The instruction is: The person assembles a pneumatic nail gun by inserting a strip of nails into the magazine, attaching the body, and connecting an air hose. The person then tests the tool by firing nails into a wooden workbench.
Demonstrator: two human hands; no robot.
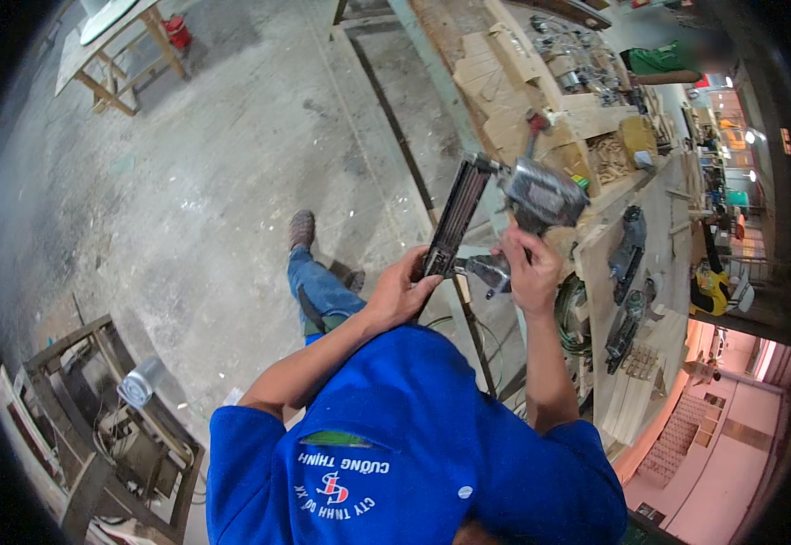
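A grey-and-black pneumatic nail gun point(542, 193) is held up in front of me, over the bench's near edge. Its long dark magazine point(461, 213) slants on the left side of the tool, the channel facing up. My left hand point(402, 289) is closed around the magazine's lower end, thumb near the tip. With bent fingers, my right hand point(533, 270) grips the tool by its handle, which the fingers partly cover. Whether nails lie in the channel is hard to make out.
A wooden workbench point(609, 218) on the right bears two more nail guns point(628, 247), wood strips point(631, 400) and small metal parts point(568, 54). A green hose point(573, 318) hangs coiled beside it. A wooden frame point(95, 327) stands lower left. A person in green point(654, 60) is beyond the bench.
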